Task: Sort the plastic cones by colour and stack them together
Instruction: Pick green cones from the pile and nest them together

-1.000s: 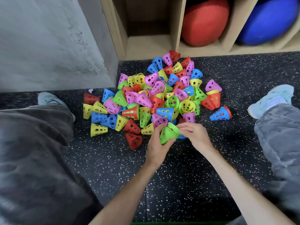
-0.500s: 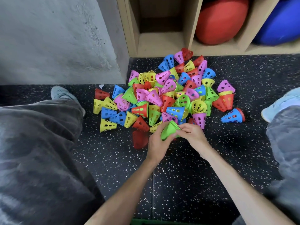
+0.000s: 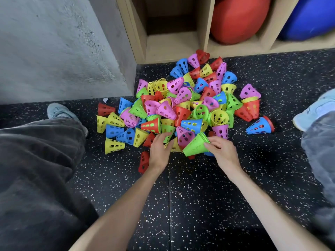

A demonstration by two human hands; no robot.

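Observation:
A heap of perforated plastic cones (image 3: pixel 183 105) in red, blue, green, yellow and pink lies on the speckled black floor. My right hand (image 3: pixel 222 151) grips a small stack of green cones (image 3: pixel 194 146) by its narrow end, at the heap's near edge. My left hand (image 3: pixel 160 148) reaches into the heap with its fingers on a green cone (image 3: pixel 167 131) beside a red one. A lone red cone (image 3: pixel 144 162) lies just left of my left wrist. A blue cone nested with a red one (image 3: pixel 259 126) lies apart on the right.
My legs spread to either side, with a shoe at the left (image 3: pixel 59 111) and at the right (image 3: pixel 315 109). Behind the heap stands a wooden shelf unit (image 3: pixel 172 46) holding a red ball (image 3: pixel 237 19) and a blue ball (image 3: pixel 308 15). A concrete wall (image 3: pixel 54 48) fills the left.
My left hand let go of the green stack and moved left and forward to another green cone. My right hand keeps the green stack.

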